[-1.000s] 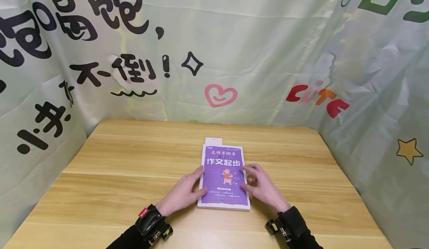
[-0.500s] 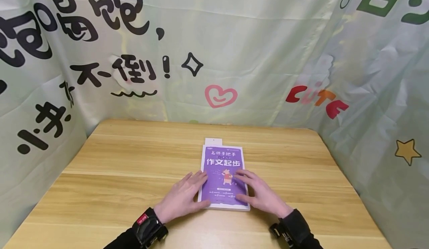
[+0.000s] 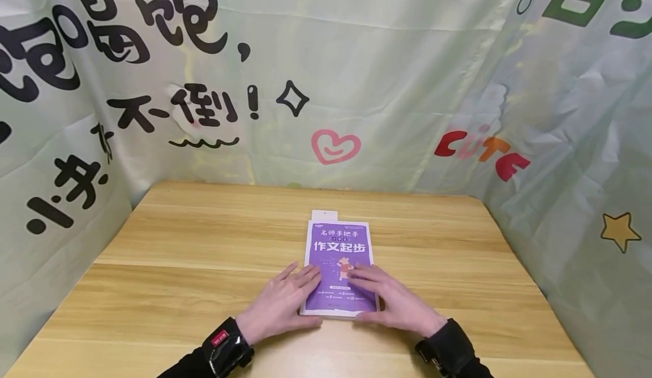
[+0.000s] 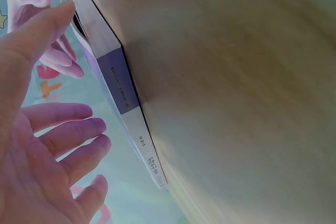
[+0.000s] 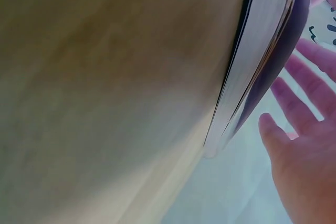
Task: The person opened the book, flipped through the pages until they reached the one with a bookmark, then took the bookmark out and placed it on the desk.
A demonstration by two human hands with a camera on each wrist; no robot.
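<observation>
Pale green cloth with black lettering, a pink heart (image 3: 335,145) and a yellow star (image 3: 620,230) is hanging behind and beside the wooden desk (image 3: 178,253) I'm watching. Sitting near the desk's middle, a little toward the near edge, is a purple book (image 3: 338,253), closed and flat, with a white card (image 3: 325,214) poking out from under its far edge; most of that card is hidden. My left hand (image 3: 283,303) is resting with straight, spread fingers on the book's near left corner, thumb lying along the near edge. My right hand (image 3: 392,300) is lying flat across the near right part of the cover, fingers straight and pointing toward the left hand, the fingertips nearly meeting over the cover. Both hands are covering the lower print. The left wrist view is showing the spine and spread fingers (image 4: 68,145) beside it, blurred. The right wrist view is showing the page edges (image 5: 257,61); the palm is cut off by the frame.
</observation>
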